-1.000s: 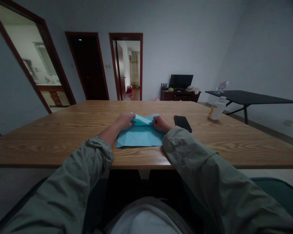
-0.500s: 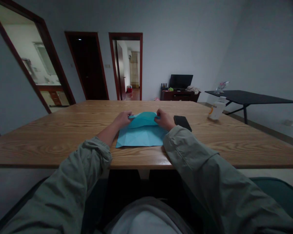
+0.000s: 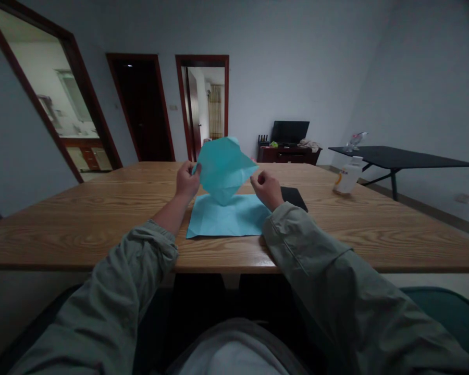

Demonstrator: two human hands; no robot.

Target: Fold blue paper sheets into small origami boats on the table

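A folded sheet of teal paper [image 3: 224, 166] is raised upright above the table, creased, with a pointed right corner and its lower tip over a second, lighter blue sheet of paper [image 3: 234, 213]. My left hand [image 3: 187, 179] pinches the raised sheet at its left edge. Close to the right corner, my right hand [image 3: 268, 188] has its fingers curled together, thumb against fingertip. Whether the sheet's edge is between those fingertips is unclear. The lighter sheet lies flat near the table's front edge, partly under my right sleeve.
A dark flat object [image 3: 294, 199] lies right of the paper on the wooden table [image 3: 101, 224]. Farther right stands a white bottle [image 3: 347, 177] with an orange mark. Behind are a black folding table [image 3: 398, 157] and a cabinet [image 3: 287, 154] bearing a screen [image 3: 291, 131].
The teal sheet has come up off the lighter sheet and turned, its right corner now pointing out. My left hand rose and moved left; my right hand moved slightly right.
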